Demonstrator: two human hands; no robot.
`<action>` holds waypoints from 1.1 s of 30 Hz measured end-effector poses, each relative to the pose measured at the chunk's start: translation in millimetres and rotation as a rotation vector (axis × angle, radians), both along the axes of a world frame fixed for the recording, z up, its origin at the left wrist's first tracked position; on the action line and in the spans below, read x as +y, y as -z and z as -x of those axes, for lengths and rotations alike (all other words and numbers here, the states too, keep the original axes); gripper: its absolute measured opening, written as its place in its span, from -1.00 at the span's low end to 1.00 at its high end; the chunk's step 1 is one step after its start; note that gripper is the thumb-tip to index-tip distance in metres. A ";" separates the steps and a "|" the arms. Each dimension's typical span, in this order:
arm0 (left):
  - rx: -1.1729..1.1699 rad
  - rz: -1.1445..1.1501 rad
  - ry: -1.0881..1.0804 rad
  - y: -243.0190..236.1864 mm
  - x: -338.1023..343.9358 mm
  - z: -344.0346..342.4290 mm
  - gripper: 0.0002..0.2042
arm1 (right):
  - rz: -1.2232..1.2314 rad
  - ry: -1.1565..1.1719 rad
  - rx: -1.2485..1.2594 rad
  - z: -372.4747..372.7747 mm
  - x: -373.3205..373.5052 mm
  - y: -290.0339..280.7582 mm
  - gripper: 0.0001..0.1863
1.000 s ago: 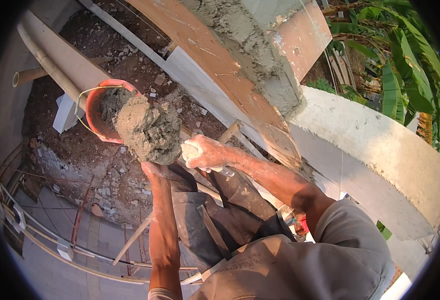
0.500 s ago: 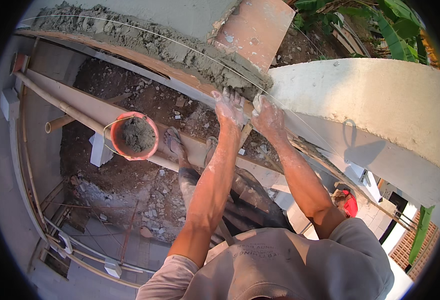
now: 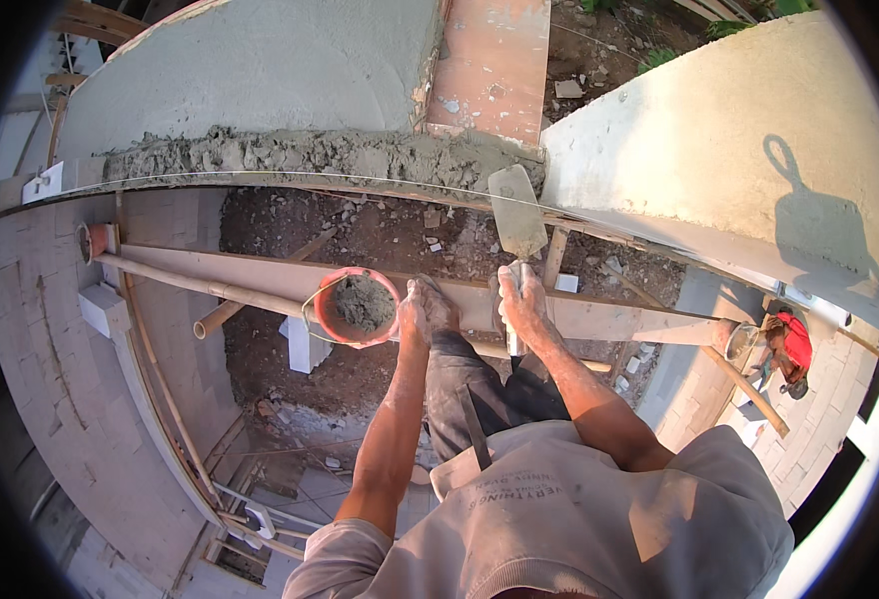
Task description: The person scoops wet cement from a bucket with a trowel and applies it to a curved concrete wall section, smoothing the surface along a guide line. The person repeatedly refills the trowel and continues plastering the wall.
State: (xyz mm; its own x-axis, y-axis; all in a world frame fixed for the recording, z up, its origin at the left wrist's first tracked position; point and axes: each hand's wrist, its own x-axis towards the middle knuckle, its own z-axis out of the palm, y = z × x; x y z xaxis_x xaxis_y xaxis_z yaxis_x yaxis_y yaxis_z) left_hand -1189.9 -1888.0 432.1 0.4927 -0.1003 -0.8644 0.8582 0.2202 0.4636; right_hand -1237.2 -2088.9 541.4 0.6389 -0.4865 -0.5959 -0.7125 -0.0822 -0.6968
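Observation:
My right hand [image 3: 524, 304] is wrapped round the handle of a trowel [image 3: 517, 212]. Its flat, mortar-smeared blade points away from me, and its tip overlaps the edge of the fresh mortar strip [image 3: 310, 157] in the picture. To the left, my left hand [image 3: 415, 314] hangs beside the right rim of an orange bucket [image 3: 326, 324]; whether it touches the rim I cannot tell. Its fingers are foreshortened and partly hidden. Grey mortar [image 3: 362, 302] lies inside the bucket. A taut white string [image 3: 290, 177] runs along the front of the mortar strip.
A long plank [image 3: 619, 321] crosses below me, with my feet on it and a bamboo pole [image 3: 175, 284] alongside. Rubble-strewn ground [image 3: 270, 235] lies beneath. A curved pale wall [image 3: 679, 140] rises at right, and another person in red [image 3: 791, 344] is lower right.
Both hands have drawn back from the mortar edge, the left to beside the bucket. The trowel blade now shows face-on in the right hand. The view has turned.

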 end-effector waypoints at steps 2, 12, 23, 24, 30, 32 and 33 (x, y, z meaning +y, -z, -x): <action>0.038 -0.164 0.167 3.3 77.8 22.9 -0.61 | -0.070 -0.015 0.060 -36.9 32.1 -11.7 -0.53; 0.012 -0.700 0.501 -79.0 254.8 40.2 -0.55 | 0.094 -0.030 0.123 -52.6 -35.5 17.5 -0.47; -0.501 -0.514 0.356 -67.3 140.9 -6.5 -0.64 | 0.294 -0.270 0.021 -25.4 -15.8 -38.9 -0.60; -0.449 -0.486 0.421 -75.9 139.9 1.5 -0.65 | 0.531 -0.462 -0.107 -5.6 -8.4 -13.4 -0.61; -0.346 -0.719 0.317 -49.0 148.8 88.4 -0.61 | 0.339 -0.942 -0.030 0.6 73.9 -4.4 -0.69; -0.152 -0.694 0.121 -4.4 157.0 134.7 -0.59 | 0.354 -1.207 0.127 -13.4 99.6 32.3 -0.69; -0.067 -0.723 0.081 31.0 158.8 163.2 -0.59 | 0.387 -1.318 0.122 -24.9 117.2 54.2 -0.71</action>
State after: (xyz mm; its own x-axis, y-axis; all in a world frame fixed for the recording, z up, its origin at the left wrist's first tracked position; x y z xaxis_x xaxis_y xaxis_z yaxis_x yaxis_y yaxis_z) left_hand -1353.1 -1729.2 401.1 0.5619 0.4464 -0.6964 0.8236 -0.2238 0.5211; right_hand -1212.3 -1971.7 487.2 0.7065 0.2858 -0.6474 -0.0115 -0.9101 -0.4143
